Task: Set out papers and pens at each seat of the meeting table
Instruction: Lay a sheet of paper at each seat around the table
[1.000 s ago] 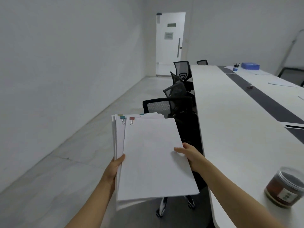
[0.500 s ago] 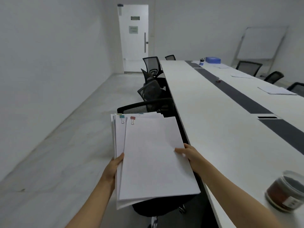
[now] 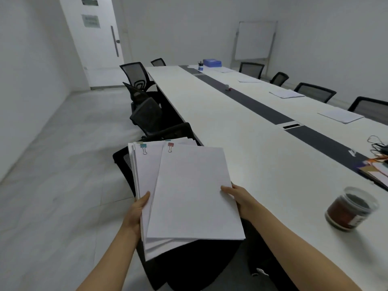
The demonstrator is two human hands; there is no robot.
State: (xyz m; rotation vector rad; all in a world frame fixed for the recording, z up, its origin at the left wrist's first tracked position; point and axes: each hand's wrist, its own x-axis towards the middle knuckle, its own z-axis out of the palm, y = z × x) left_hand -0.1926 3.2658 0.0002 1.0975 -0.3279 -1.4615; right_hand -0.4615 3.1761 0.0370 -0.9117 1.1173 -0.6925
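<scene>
I hold a stack of clipped white paper sets (image 3: 147, 177) over a black chair beside the long white meeting table (image 3: 247, 156). My left hand (image 3: 136, 211) grips the stack's left edge, thumb on top. My right hand (image 3: 239, 199) pinches the right edge of the top set (image 3: 193, 192), which has a red clip and is slid rightward, askew over the rest. Paper sets (image 3: 286, 94) (image 3: 341, 115) lie at seats on the table's far side. A pen cup (image 3: 201, 65) stands at the far end.
Black mesh chairs (image 3: 144, 114) line the near side; one chair (image 3: 189, 261) is right below the papers. More chairs (image 3: 315, 93) stand on the far side. A brown jar (image 3: 350, 208), cables and cards (image 3: 375, 164), a blue box (image 3: 212, 62), a whiteboard (image 3: 255, 39) and a door (image 3: 96, 38) are in view.
My view has swung right and moved along the table, bringing more of the far side into sight. The top set has slid further right off the stack.
</scene>
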